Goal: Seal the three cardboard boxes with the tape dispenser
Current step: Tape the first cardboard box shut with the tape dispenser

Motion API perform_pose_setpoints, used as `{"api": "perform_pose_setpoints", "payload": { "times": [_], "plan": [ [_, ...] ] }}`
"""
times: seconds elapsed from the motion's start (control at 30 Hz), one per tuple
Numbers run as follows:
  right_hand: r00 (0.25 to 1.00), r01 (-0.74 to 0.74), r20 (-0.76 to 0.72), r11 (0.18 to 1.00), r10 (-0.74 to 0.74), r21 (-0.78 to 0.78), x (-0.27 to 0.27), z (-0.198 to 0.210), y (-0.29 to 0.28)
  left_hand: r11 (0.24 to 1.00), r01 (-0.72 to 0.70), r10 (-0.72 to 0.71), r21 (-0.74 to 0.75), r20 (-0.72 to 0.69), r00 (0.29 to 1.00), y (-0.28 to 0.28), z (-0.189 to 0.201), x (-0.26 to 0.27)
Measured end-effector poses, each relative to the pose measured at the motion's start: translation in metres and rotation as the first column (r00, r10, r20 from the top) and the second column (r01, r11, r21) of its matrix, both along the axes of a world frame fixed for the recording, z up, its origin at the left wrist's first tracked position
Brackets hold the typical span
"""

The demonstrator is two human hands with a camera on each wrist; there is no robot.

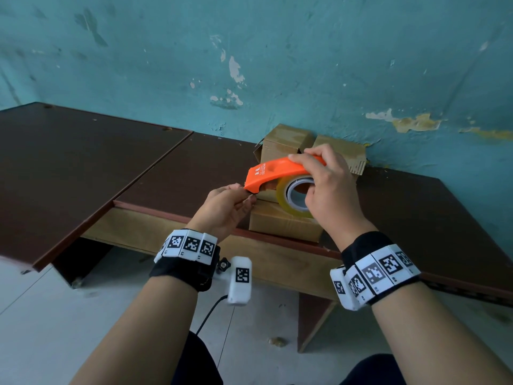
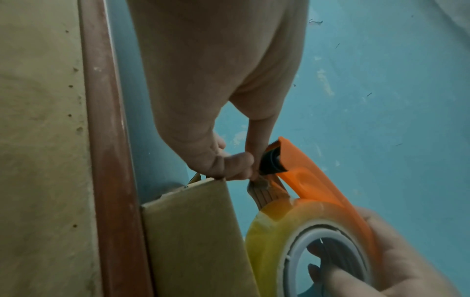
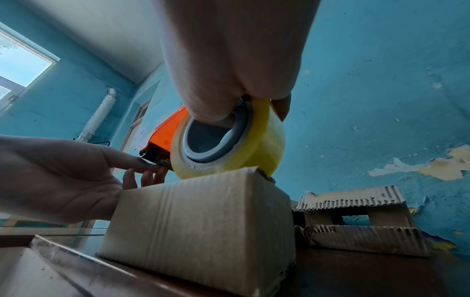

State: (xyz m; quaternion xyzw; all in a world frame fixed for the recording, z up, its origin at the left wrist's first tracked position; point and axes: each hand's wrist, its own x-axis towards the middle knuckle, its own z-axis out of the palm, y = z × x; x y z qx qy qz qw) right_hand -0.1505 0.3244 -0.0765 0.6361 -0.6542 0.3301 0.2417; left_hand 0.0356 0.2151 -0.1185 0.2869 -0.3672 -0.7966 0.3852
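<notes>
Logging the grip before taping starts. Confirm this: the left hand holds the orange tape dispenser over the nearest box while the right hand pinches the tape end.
Hands are swapped. The head view shows the right hand holding the orange tape dispenser over the nearest box, while the left hand pinches the tape end.

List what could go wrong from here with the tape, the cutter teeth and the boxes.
1. The left hand pinches the loose end of the clear tape right beside the serrated blade of the orange plastic tape dispenser; a slip could nick a fingertip.
2. The right hand holds the dispenser above the nearest brown cardboard box, which sits at the table edge; a hard pull might shove it off.
3. The tape end could fold onto itself.
</notes>
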Motion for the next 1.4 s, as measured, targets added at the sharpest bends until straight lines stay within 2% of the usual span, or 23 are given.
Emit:
{"api": "perform_pose_setpoints", "payload": {
  "times": [0.13,0.33,0.43,0.6,0.77,0.87,0.93,1.07,1.2,1.4],
  "plan": [
    [1.000,-0.001,-0.027,1.000,0.002,0.024,0.003,0.003,-0.002,0.998,-0.041,0.037,0.056,0.068,0.997,0.001,0.005,0.005],
    [0.995,-0.005,-0.098,0.999,0.010,0.049,0.007,0.006,-0.007,0.985,-0.166,0.156,0.038,0.189,0.970,-0.006,0.005,0.006],
    [0.992,0.009,-0.128,0.998,-0.001,0.062,0.010,0.008,-0.007,0.985,-0.165,0.149,0.053,0.231,0.961,-0.006,0.005,0.007],
    [0.994,0.057,-0.098,0.995,-0.049,0.079,0.012,0.009,-0.011,0.985,-0.136,0.165,-0.109,0.325,0.931,0.000,0.010,0.002],
    [0.993,0.058,-0.110,0.996,-0.051,0.067,0.010,0.007,-0.011,0.982,-0.100,0.144,-0.161,0.285,0.948,0.002,0.000,0.007],
    [0.986,0.071,-0.155,0.994,-0.057,0.083,0.013,0.009,-0.015,0.961,-0.142,0.218,-0.239,0.331,0.918,0.003,-0.005,0.012],
    [0.979,0.068,-0.199,0.992,-0.046,0.105,0.017,0.011,-0.017,0.965,-0.146,0.215,-0.217,0.342,0.915,0.004,-0.007,0.014],
    [0.975,0.062,-0.218,0.991,-0.034,0.123,0.019,0.014,-0.019,0.990,-0.114,0.134,-0.081,0.317,0.939,0.006,-0.008,0.014],
    [0.976,0.075,-0.211,0.991,-0.051,0.109,0.017,0.012,-0.019,0.987,-0.134,0.157,-0.085,0.378,0.912,0.005,-0.010,0.010],
    [0.979,0.059,-0.199,0.992,-0.036,0.109,0.019,0.014,-0.018,0.964,-0.176,0.242,-0.198,0.391,0.888,0.003,-0.005,0.005]
  ]
}}
